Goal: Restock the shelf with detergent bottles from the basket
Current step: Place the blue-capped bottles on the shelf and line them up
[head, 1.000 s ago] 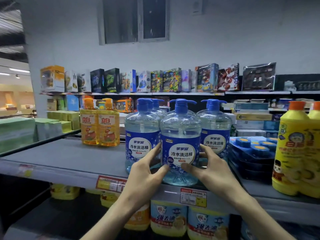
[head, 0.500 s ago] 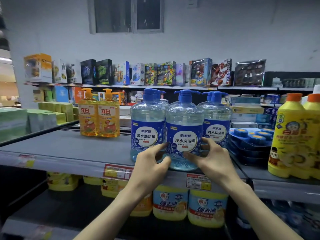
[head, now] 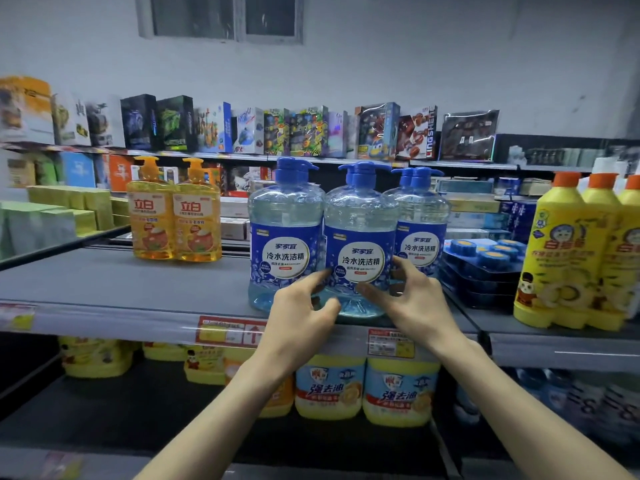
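Touching the lower left edge of the label with the straight index finger (head: 317, 277) of the left hand (head: 301, 313), thumb low near the base, the other fingers loosely bent and gripping nothing. On the opposite side, grasping lightly with the right hand (head: 412, 306): thumb on the front just under the label, bent fingers round the lower right flank; impossible to tell how firmly. Between the two sets of fingers, the middle bottle (head: 360, 230), upright on the shelf (head: 104, 289) close to its front edge: a clear round pump bottle, full of blue detergent almost to the shoulder. Seems heavy for its size, with stiff walls yielding only a little, and probably slippery under dry fingertips because of the smooth plastic and glossy label. Better to take it low and from both sides, as here, or round the narrow neck; not by the pump head (head: 360, 171), liable to turn or sink under load. Just left of the left fingers, a second blue bottle (head: 284, 237), touching the middle one or nearly so. Just behind the right fingers, a third blue bottle (head: 424, 230), leaving little room for knuckles. Farther right of the right hand, blue trays (head: 485, 265), then yellow bottles (head: 568, 258). Far left of the left hand, well apart, two orange bottles (head: 173, 220). No basket in view.
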`<state>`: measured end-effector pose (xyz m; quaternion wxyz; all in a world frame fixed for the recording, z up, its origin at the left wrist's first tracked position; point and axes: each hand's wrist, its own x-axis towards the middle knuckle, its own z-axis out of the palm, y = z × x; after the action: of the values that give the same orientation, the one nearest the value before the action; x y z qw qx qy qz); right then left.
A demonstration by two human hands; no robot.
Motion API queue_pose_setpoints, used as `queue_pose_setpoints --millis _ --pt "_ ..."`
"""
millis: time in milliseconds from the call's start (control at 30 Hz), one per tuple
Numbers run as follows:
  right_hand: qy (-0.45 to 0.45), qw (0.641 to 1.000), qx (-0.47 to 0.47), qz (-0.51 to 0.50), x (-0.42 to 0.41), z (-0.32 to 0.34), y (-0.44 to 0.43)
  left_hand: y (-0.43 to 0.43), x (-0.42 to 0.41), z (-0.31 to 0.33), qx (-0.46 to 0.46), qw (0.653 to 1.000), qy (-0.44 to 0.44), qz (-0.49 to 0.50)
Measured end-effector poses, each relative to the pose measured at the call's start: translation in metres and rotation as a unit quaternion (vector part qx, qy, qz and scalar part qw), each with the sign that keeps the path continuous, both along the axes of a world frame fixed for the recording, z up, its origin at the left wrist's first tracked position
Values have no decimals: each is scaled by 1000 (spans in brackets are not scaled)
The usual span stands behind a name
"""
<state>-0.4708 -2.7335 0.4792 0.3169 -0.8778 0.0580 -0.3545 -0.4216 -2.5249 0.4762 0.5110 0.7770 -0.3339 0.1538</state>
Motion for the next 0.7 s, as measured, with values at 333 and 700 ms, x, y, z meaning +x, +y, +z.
queue_pose_setpoints --millis 333,700 --pt "127 950 -222 -178 -7 -10 24 -4 3 -14 52 996 -61 30" --pt "164 921 -323 -146 -83 -9 11 -31 -51 -14 274 949 -91 125"
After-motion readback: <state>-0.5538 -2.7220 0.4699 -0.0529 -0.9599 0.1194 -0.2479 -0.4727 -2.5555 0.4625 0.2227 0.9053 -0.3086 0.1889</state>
